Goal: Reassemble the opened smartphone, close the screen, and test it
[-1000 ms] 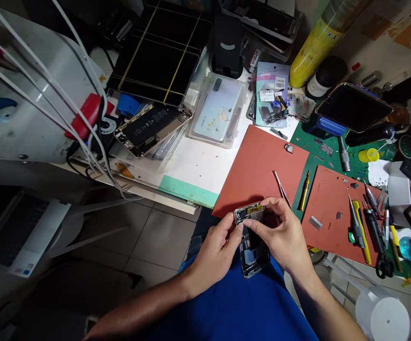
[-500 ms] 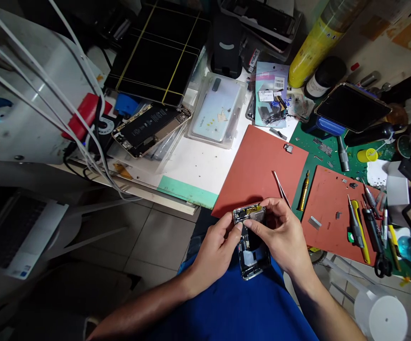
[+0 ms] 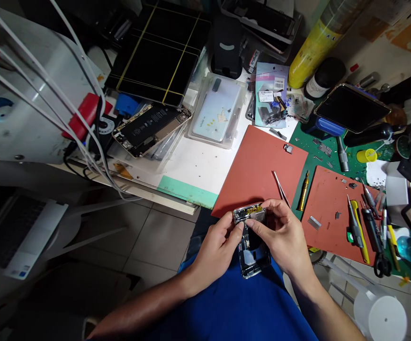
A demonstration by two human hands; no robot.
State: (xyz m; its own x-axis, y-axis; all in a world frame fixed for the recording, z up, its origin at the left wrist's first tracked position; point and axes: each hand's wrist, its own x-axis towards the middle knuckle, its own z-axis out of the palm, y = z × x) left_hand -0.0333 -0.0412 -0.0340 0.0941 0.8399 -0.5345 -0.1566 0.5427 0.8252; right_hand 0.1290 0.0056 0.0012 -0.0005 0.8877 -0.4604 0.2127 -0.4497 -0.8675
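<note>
An opened phone (image 3: 253, 260), its inner parts bare, is held over my lap just in front of the table edge. My left hand (image 3: 219, 244) grips its left side, with the thumb on the board inside. On the right, my right hand (image 3: 283, 234) clasps the upper edge, its thumb laid on the inner parts beside the left thumb. The thumbs nearly meet. Whatever small part may lie under them is hidden. Tweezers (image 3: 281, 188) rest on the red mat (image 3: 258, 166) just beyond my right hand, and a gold screwdriver (image 3: 303, 190) lies to their right.
A second red mat (image 3: 319, 199) carries small metal parts, screwdrivers and scissors (image 3: 382, 267). Behind are a pale blue phone (image 3: 214, 109) in a clear case, another opened phone (image 3: 152, 128) and a banded black panel (image 3: 156, 52). White cables (image 3: 81, 142) hang at left.
The phone and both hands have shifted very slightly; the grip and thumb positions stay nearly the same. Nothing on the table has moved.
</note>
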